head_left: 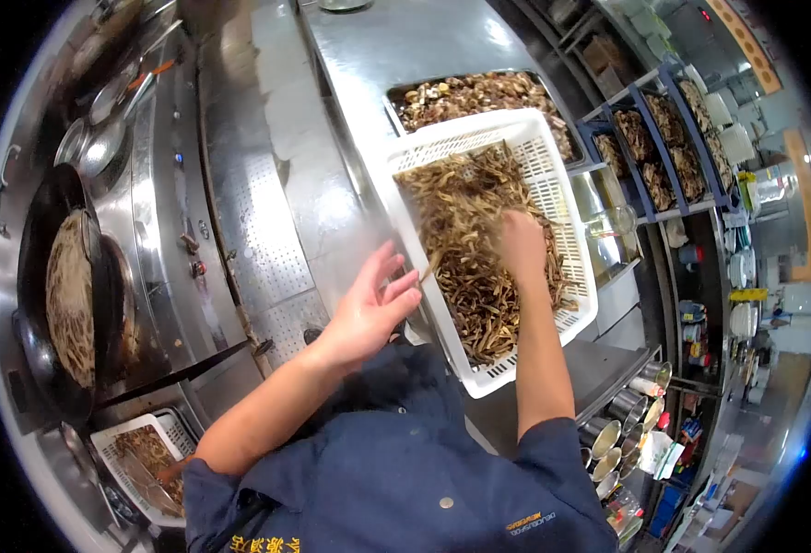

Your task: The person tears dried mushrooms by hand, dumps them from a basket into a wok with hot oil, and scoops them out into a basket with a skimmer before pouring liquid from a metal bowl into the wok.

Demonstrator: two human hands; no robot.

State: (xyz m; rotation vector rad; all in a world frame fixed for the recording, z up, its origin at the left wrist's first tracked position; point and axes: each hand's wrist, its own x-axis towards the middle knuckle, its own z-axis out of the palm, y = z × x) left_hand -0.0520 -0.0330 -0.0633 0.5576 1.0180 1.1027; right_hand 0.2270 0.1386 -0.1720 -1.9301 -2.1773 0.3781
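A white perforated plastic basket (573, 221) sits at the edge of the steel counter, holding a heap of brown strips (465, 249) that look like dried vegetable or mushroom. My right hand (523, 247) is in the strips at the basket's right part, its fingers closed and blurred, partly sunk in the heap. My left hand (373, 309) hovers just outside the basket's left edge, fingers apart and palm turned up, with nothing in it.
Behind the basket lies a steel tray of chopped brown pieces (479, 97). A wok of pale liquid (72, 300) stands on the stove at left. A second white basket (111, 447) is at lower left. Blue-divided bins (645, 92) and metal canisters (608, 433) are at right.
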